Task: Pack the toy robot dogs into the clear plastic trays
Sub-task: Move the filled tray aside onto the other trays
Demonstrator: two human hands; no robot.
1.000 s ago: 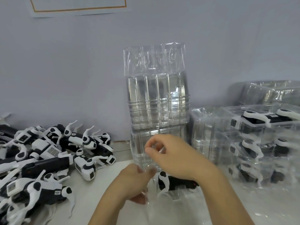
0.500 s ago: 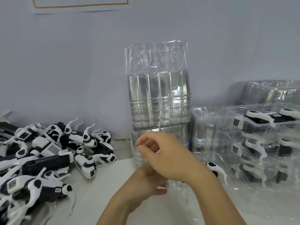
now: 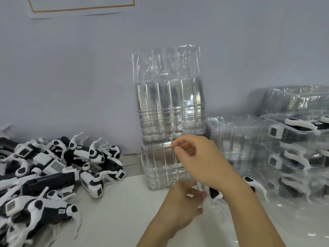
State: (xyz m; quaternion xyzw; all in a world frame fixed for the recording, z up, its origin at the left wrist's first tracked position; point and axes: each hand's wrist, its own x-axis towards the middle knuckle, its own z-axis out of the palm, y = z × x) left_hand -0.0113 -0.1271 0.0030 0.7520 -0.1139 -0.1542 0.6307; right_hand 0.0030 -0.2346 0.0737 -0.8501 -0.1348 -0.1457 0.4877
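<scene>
Single view, worn on my head: faces forward and slightly down across the white table to the grey wall. Close range; my hands fill lower centre. No second view shares the scene.

A packing workshop: loose toy robot dogs heaped lower left, stacked clear plastic trays centre, filled trays at right.

Glossy clear plastic trays, smooth black-and-white plastic toy dogs, matt pale tabletop.
</scene>
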